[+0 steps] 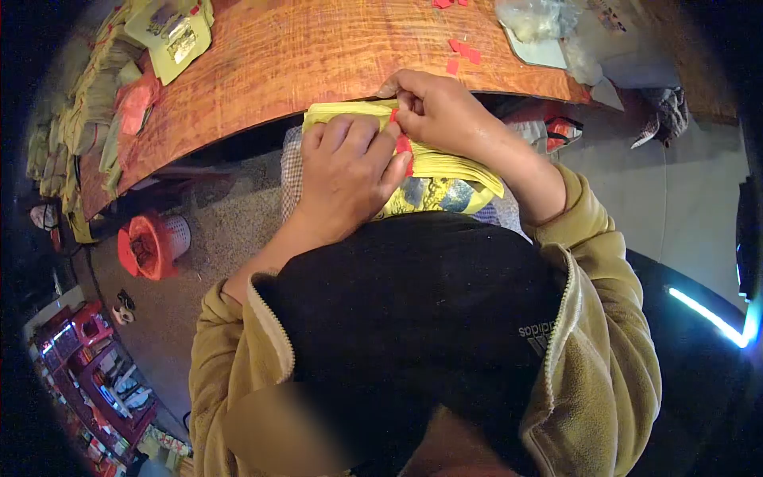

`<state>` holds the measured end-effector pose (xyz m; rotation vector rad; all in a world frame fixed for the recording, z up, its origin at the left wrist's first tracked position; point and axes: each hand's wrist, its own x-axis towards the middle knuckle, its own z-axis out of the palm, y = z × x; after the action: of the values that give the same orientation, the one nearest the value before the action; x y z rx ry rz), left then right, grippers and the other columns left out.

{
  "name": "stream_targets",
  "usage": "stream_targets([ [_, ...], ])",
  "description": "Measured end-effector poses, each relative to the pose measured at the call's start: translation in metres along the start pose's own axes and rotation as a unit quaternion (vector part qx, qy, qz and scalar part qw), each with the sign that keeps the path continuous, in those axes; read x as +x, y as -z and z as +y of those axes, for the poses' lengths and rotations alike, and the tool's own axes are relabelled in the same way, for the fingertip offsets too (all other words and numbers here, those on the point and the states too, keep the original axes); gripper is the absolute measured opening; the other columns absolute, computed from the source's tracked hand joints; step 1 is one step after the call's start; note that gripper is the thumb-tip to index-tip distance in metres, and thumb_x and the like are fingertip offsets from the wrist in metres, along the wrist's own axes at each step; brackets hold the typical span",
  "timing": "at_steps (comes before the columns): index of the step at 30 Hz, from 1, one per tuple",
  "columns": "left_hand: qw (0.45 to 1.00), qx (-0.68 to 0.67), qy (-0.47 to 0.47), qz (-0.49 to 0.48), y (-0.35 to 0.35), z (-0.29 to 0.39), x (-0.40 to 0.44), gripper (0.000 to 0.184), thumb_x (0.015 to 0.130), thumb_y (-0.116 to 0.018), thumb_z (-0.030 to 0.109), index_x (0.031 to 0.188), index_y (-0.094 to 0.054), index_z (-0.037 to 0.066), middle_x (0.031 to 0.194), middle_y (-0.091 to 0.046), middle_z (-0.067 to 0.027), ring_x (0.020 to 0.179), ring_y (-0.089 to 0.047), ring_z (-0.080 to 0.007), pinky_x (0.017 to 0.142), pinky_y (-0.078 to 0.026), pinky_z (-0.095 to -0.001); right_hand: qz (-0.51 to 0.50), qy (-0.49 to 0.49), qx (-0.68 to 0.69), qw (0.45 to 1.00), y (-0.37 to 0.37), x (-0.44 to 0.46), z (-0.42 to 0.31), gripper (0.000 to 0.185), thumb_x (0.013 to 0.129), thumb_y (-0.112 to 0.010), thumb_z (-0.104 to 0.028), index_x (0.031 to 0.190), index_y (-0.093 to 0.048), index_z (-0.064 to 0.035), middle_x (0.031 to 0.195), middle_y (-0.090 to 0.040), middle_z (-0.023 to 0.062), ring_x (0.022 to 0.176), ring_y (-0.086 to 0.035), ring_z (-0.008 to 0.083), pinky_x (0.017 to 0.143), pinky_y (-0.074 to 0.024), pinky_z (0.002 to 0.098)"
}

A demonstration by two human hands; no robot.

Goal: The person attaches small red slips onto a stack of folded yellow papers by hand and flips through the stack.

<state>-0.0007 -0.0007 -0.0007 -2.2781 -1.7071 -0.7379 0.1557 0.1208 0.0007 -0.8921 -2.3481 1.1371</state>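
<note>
A thick stack of yellow paper sheets (457, 163) rests at my lap, against the table's near edge. A red paper strip (404, 145) runs across the middle of the stack. My left hand (346, 163) holds the left part of the stack, its fingers bent over the top and its thumb beside the strip. With bent fingers, my right hand (445, 111) pinches the strip's far end, close to the table edge. Below the stack shows a yellow sheet with dark printing and silver patches (437, 195). The fingertips of my right hand are partly hidden.
The wooden table (318, 48) carries small red paper pieces (465, 52), a yellow bundle (171, 40) and clear plastic bags (540, 20). Piled paper bundles (87, 111) line the left. A red basket (151, 246) stands on the floor.
</note>
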Motion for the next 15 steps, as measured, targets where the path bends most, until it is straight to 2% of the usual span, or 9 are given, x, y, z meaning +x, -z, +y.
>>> stream_targets([
  [3, 0.999, 0.031, 0.007, -0.031, 0.001, 0.004, 0.005, 0.036, 0.078, -0.076, 0.035, 0.108, -0.073, 0.017, 0.098, -0.062, 0.0007, 0.097, -0.058, -0.0208, 0.085, -0.040, -0.0409, 0.003, -0.002, -0.020, 1.000, 0.005, -0.001, 0.004, 0.026, 0.090, -0.065, -0.005, 0.115, -0.065, -0.0013, 0.073, -0.059, 0.0031, 0.069, -0.056, 0.0098, 0.064, -0.0480, 0.0272],
  [5, 0.999, 0.029, -0.010, -0.028, 0.003, 0.002, 0.008, 0.035, 0.078, -0.076, 0.034, 0.106, -0.071, 0.014, 0.097, -0.061, -0.0006, 0.096, -0.057, -0.0204, 0.083, -0.039, -0.0406, 0.004, -0.041, 0.081, 0.996, 0.009, -0.003, 0.005, 0.032, 0.085, -0.067, -0.016, 0.113, -0.066, -0.0014, 0.079, -0.068, 0.0156, 0.076, -0.068, 0.0294, 0.073, -0.0542, 0.0384],
  [6, 0.999, 0.029, -0.021, -0.026, 0.004, 0.001, 0.009, 0.034, 0.079, -0.075, 0.033, 0.104, -0.070, 0.011, 0.096, -0.061, -0.0018, 0.095, -0.056, -0.0201, 0.081, -0.038, -0.0402, -0.009, -0.040, 0.103, 0.994, 0.014, -0.001, 0.024, 0.035, 0.086, -0.067, -0.024, 0.113, -0.067, -0.0019, 0.083, -0.070, 0.0165, 0.080, -0.070, 0.0293, 0.075, -0.0547, 0.0390],
  [7, 0.999, 0.029, -0.023, -0.026, 0.004, 0.000, 0.008, 0.034, 0.079, -0.075, 0.033, 0.104, -0.070, 0.011, 0.096, -0.061, -0.0018, 0.095, -0.056, -0.0201, 0.081, -0.038, -0.0402, -0.007, -0.040, 0.104, 0.994, 0.020, -0.001, 0.040, 0.035, 0.086, -0.067, -0.024, 0.113, -0.067, -0.0019, 0.083, -0.070, 0.0165, 0.080, -0.070, 0.0293, 0.075, -0.0547, 0.0390],
  [9, 1.000, -0.022, -0.006, -0.008, 0.002, -0.003, 0.005, 0.037, 0.078, -0.076, 0.032, 0.106, -0.069, 0.009, 0.097, -0.061, -0.0033, 0.095, -0.056, -0.0224, 0.082, -0.039, -0.0411, 0.088, -0.142, -0.047, 0.985, 0.034, -0.002, 0.060, 0.037, 0.087, -0.066, -0.031, 0.111, -0.068, -0.0021, 0.088, -0.071, 0.0170, 0.084, -0.071, 0.0287, 0.075, -0.0546, 0.0393],
  [10, 1.000, -0.023, -0.008, -0.008, 0.002, -0.003, 0.005, 0.037, 0.078, -0.076, 0.032, 0.106, -0.069, 0.009, 0.097, -0.061, -0.0033, 0.095, -0.056, -0.0224, 0.082, -0.039, -0.0411, 0.110, -0.157, -0.069, 0.979, 0.039, -0.009, 0.059, 0.036, 0.090, -0.063, -0.032, 0.108, -0.069, -0.0025, 0.092, -0.072, 0.0194, 0.087, -0.071, 0.0332, 0.077, -0.0548, 0.0433],
  [11, 1.000, -0.027, -0.001, -0.007, 0.002, -0.003, 0.005, 0.037, 0.077, -0.077, 0.031, 0.106, -0.069, 0.009, 0.098, -0.061, -0.0042, 0.095, -0.057, -0.0237, 0.082, -0.040, -0.0416, 0.111, -0.158, -0.069, 0.979, 0.039, -0.012, 0.061, 0.036, 0.090, -0.063, -0.032, 0.108, -0.069, -0.0025, 0.092, -0.072, 0.0194, 0.087, -0.071, 0.0332, 0.077, -0.0548, 0.0433],
  [13, 0.999, -0.033, 0.005, -0.005, 0.002, -0.001, 0.005, 0.038, 0.077, -0.078, 0.031, 0.106, -0.069, 0.008, 0.099, -0.060, -0.0050, 0.095, -0.057, -0.0249, 0.083, -0.040, -0.0422, 0.157, -0.094, -0.200, 0.962, 0.034, -0.017, 0.068, 0.031, 0.092, -0.059, -0.028, 0.105, -0.070, -0.0027, 0.093, -0.071, 0.0215, 0.088, -0.069, 0.0391, 0.077, -0.0542, 0.0485],
  [15, 0.999, -0.024, 0.028, -0.022, 0.003, 0.000, 0.005, 0.041, 0.075, -0.079, 0.030, 0.110, -0.072, 0.011, 0.104, -0.063, -0.0054, 0.099, -0.059, -0.0267, 0.089, -0.043, -0.0414, 0.167, -0.085, -0.230, 0.955, 0.025, -0.018, 0.070, 0.028, 0.094, -0.056, -0.026, 0.103, -0.070, -0.0033, 0.095, -0.071, 0.0220, 0.089, -0.067, 0.0421, 0.076, -0.0529, 0.0528],
])
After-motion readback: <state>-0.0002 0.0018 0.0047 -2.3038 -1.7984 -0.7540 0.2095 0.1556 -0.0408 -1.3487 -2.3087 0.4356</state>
